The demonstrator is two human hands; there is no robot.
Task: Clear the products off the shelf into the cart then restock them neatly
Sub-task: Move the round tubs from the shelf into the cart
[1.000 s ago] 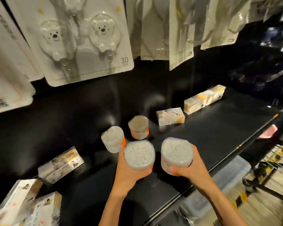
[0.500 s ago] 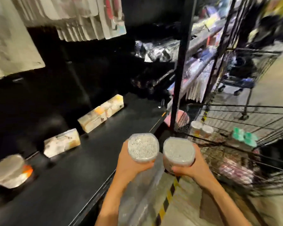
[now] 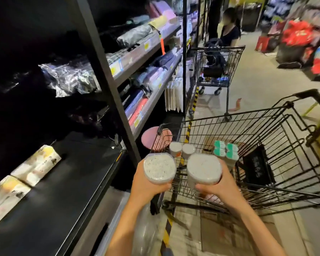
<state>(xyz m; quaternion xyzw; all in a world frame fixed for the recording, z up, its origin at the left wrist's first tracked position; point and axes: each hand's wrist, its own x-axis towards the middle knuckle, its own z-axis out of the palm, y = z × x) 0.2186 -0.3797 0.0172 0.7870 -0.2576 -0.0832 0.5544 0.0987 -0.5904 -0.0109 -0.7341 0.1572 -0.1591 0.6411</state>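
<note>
My left hand [image 3: 146, 189] grips a clear round tub of white cotton swabs [image 3: 159, 168] just left of the black wire cart [image 3: 266, 130]. My right hand [image 3: 222, 187] grips a second such tub [image 3: 204, 169] over the cart's near left corner. Inside the cart stand two smaller swab tubs [image 3: 182, 149] and several green-capped packs [image 3: 226, 149]. The black shelf [image 3: 67, 191] lies at the left, with pale boxed products [image 3: 35, 164] along its back.
A black upright post [image 3: 107, 80] divides the shelf bays. A pink round stool [image 3: 151, 138] stands beside the cart. Farther down the aisle, a person [image 3: 228, 28] stands behind a second cart [image 3: 218, 65]. Yellow-black tape [image 3: 166, 231] marks the floor.
The view has swung right from the shelf to the cart. Both hands have carried their tubs off the shelf and over to the cart's near corner.
</note>
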